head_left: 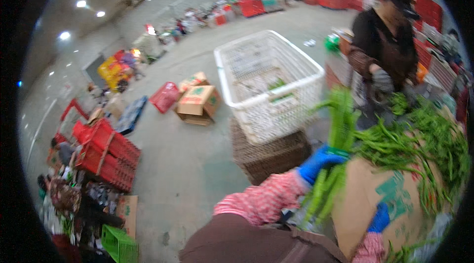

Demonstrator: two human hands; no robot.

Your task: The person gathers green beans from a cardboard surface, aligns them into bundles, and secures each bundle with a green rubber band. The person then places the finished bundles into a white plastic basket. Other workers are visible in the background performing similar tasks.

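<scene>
My left hand (321, 162), in a blue glove, grips a bundle of long green vegetables (340, 126) around its middle. A dark green band (337, 152) circles the bundle beside my fingers. The bundle stands tilted up, its lower ends hanging below my hand. My right hand (380, 218), also blue-gloved, is over a printed cardboard sheet (361, 196); blur hides how its fingers are set. A loose pile of long, thin green vegetables (403, 141), possibly peppers, covers the far part of the cardboard.
Left of the bundle, a white plastic crate (255, 124) with a few greens inside rests on a brown base (270, 155). Across the pile stands a person (385, 41) wearing grey gloves. Cardboard boxes (198, 102), red crates (107, 152) and a green crate (118, 244) are on the floor.
</scene>
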